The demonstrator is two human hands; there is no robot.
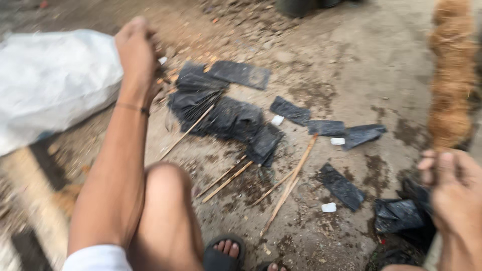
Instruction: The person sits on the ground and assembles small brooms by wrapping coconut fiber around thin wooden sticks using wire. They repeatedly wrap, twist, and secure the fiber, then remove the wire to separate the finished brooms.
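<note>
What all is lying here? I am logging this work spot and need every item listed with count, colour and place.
Plastic bags: a pile plus about five loose flat ones, black, ground centre.
Crumpled bag: one, black, lower right by the right hand.
Sticks: several, tan, thin, ground centre.
Small blocks: about four, white, among the bags.
Sack: one, white, upper left.
Fibre bundle: one, brown, right edge.
Sandal: one, black, bottom centre, on the person's foot.
Left hand: reaching at the pile; grip blurred.
Right hand: lower right, fingers curled.
</note>
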